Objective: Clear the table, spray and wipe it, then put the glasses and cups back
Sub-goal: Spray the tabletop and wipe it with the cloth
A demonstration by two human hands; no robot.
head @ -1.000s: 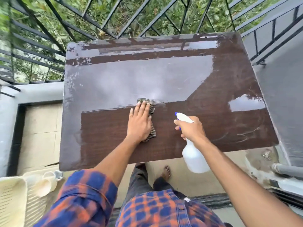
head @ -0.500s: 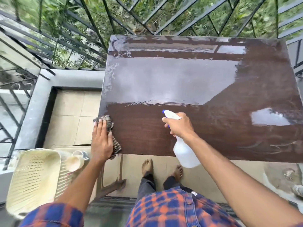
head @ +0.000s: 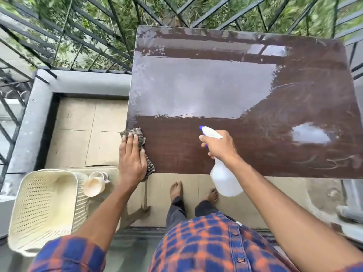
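The dark brown table (head: 245,146) is bare and wet, with pale glare across its far half. My left hand (head: 131,158) lies flat on a checked cloth (head: 137,134) at the table's near left corner, the cloth hanging partly over the edge. My right hand (head: 218,146) grips the neck of a white spray bottle (head: 225,179) with a blue nozzle, held over the near edge. A cream cup (head: 94,186) lies on its side on the floor beside a cream basket (head: 41,211).
A dark metal railing (head: 94,36) with greenery behind it runs past the table's far and left sides. A grey ledge (head: 82,83) borders the tiled floor (head: 88,132). My bare feet (head: 176,190) stand just under the near edge.
My left hand slid the cloth from the middle of the table to its near left corner. The right hand kept holding the spray bottle. My view swung left, showing the basket and cup.
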